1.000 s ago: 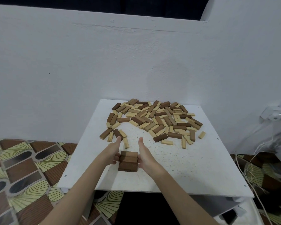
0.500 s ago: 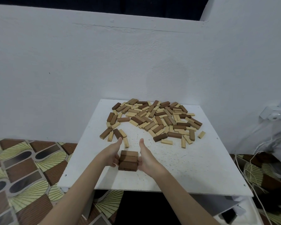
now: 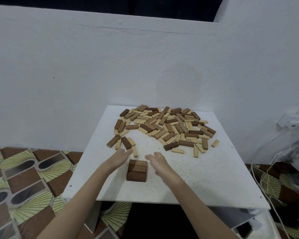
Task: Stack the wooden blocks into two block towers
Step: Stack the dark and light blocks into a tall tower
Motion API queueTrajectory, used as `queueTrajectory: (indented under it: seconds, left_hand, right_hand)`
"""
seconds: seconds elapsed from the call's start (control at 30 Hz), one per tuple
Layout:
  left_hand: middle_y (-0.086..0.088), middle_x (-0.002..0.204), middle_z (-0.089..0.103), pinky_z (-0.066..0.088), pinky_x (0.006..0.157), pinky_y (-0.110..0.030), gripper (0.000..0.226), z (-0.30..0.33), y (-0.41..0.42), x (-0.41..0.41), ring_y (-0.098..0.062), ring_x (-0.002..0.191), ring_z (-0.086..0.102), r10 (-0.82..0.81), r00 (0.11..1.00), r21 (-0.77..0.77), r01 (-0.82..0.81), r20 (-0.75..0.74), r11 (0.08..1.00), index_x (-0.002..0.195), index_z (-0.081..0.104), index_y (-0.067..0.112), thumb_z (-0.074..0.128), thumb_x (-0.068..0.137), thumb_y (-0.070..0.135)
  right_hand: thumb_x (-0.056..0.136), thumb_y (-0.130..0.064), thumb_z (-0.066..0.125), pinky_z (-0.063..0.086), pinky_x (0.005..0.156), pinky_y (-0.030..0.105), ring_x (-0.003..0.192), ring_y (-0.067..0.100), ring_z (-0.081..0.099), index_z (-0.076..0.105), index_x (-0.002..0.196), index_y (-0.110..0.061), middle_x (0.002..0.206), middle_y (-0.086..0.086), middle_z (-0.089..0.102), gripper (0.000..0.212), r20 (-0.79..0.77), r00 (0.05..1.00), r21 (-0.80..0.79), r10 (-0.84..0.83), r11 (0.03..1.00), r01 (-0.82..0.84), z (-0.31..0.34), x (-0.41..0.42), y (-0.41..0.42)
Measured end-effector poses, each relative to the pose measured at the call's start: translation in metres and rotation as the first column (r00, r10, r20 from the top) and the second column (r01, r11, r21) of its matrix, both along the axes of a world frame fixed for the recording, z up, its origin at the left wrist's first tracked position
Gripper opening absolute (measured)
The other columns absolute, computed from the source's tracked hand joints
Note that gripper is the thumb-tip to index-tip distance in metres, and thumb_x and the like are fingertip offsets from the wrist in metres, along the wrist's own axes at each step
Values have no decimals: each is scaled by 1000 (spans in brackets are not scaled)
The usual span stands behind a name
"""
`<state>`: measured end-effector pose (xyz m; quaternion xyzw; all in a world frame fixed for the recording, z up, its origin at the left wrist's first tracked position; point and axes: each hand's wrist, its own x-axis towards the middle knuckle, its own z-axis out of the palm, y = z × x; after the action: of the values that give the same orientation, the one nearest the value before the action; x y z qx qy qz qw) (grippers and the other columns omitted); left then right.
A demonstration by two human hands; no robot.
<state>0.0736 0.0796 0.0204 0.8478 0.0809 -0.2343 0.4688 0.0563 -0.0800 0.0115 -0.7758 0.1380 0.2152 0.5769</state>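
1. step in hand: you are building the first tower. a small dark stack (image 3: 137, 170) stands near the front of the white desk (image 3: 205, 178). three blocks lie side by side on its top; the lower layers cannot be counted. no second tower is visible.
2. supply: the loose block pile (image 3: 166, 126) lies spread across the far half of the desk, dark and pale pieces mixed, well apart from the stack.
3. left hand (image 3: 122, 156): fingers straight and relaxed, holding nothing. it sits just left of the stack, clear of it, fingertips near the stray blocks (image 3: 126, 144) at the pile's near-left edge.
4. right hand (image 3: 158, 162): blurred, fingers loosely spread, holding nothing, just right of the stack and not touching it.
5. next move, in my judgement: you should reach forward to the pile, pick matching blocks, and lay them crosswise on the stack.
6. risk: a careless placement could shift the squared layers.
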Motion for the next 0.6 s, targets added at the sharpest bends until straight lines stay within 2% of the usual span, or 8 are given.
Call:
queueTrajectory:
  seconds: [0.07,0.13,0.2,0.27,0.4,0.6]
  left_hand:
    - [-2,152,25,26,110,-33,78,0,6,1,-22,140,25,-230,966,156,211,119,965,147,19,10,64,88,33]
    - [-2,153,24,26,111,-31,100,-3,6,1,-21,140,25,-424,901,325,375,93,868,148,17,12,80,72,27]
    - [-3,152,25,26,112,-33,112,-7,3,0,-21,139,26,-518,852,470,427,76,772,147,17,13,87,62,31]
    - [-2,151,28,26,111,-32,114,-12,1,-2,-21,137,27,-562,823,545,434,85,718,146,16,15,87,59,34]
    - [-2,146,35,28,107,-31,114,-21,-3,-1,-21,133,34,-585,804,590,423,105,687,146,13,15,86,61,34]
    - [-7,134,46,38,97,-30,114,-32,-5,1,-24,119,46,-549,823,540,397,149,742,144,12,16,87,60,30]
  right_hand:
    - [86,-33,67,35,106,35,138,29,31,6,152,-15,152,8,27,91,113,971,-216,209,959,-182,0,3,-9]
    - [78,-29,75,34,106,39,138,31,28,-4,152,-19,152,10,28,109,110,889,-481,445,806,-344,-2,4,-13]
    - [72,-30,79,33,106,47,134,33,27,-9,152,-20,149,11,30,119,78,807,-654,585,642,-402,-4,4,-12]
    - [69,-35,80,35,103,46,129,33,31,-12,151,-21,144,11,35,124,60,757,-721,651,552,-419,-8,2,-9]
    - [66,-39,82,38,98,42,118,30,39,-12,151,-23,133,10,46,128,80,697,-785,713,475,-397,-14,3,-3]
    - [66,-38,82,40,94,40,115,28,43,-13,151,-26,127,9,51,128,122,684,-781,719,495,-381,-19,7,-1]
